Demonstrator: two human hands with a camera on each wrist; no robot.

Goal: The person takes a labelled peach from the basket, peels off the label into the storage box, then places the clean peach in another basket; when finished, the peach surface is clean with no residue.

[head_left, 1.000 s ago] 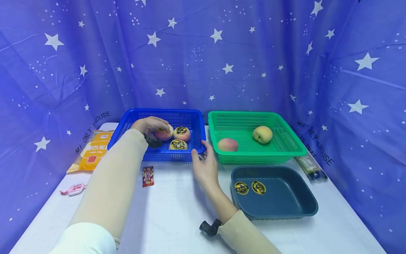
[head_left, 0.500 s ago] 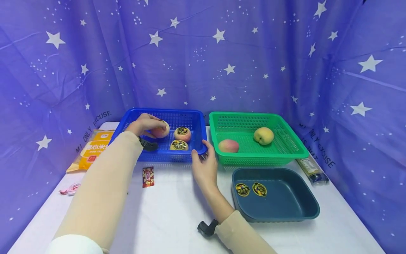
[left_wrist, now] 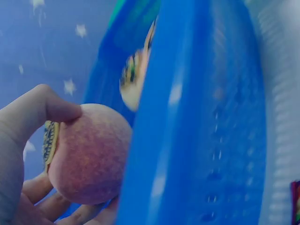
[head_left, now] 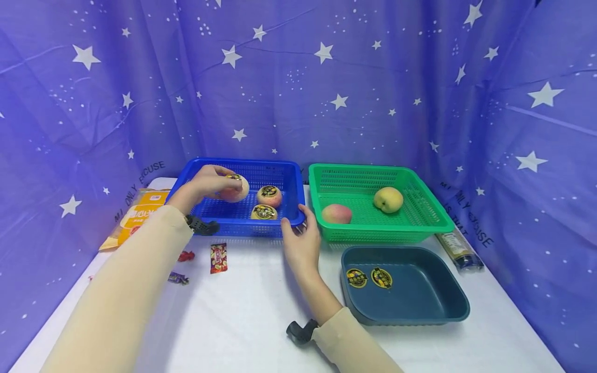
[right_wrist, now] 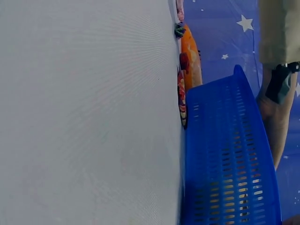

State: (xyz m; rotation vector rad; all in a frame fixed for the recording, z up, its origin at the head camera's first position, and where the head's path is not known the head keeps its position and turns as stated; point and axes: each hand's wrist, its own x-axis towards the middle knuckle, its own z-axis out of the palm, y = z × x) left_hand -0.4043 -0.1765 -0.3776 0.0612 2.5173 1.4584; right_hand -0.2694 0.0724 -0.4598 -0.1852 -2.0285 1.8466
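Observation:
My left hand (head_left: 205,182) grips a peach (head_left: 235,191) with a black-and-gold sticker, over the left part of the blue basket (head_left: 242,228). In the left wrist view the thumb presses the top of the peach (left_wrist: 96,154) and the fingers curl beneath it, close to the basket rim. Two more stickered peaches, one behind (head_left: 269,198) and one in front (head_left: 264,213), lie in the basket's right half. My right hand (head_left: 302,248) holds the basket's front right corner, thumb at the front and fingers round the side. The right wrist view shows only the basket's outer wall (right_wrist: 220,140).
A green basket (head_left: 382,227) with two peaches stands to the right. Before it sits a dark tray (head_left: 415,290) with two stickers inside. A red snack packet (head_left: 218,258), wrapped candies (head_left: 178,278) and an orange bag (head_left: 140,212) lie left; another packet (head_left: 459,249) is far right.
My left hand has drawn the peach leftward, away from the other two, and its forearm has swung left, uncovering wrapped candies. The right hand keeps its hold on the basket corner.

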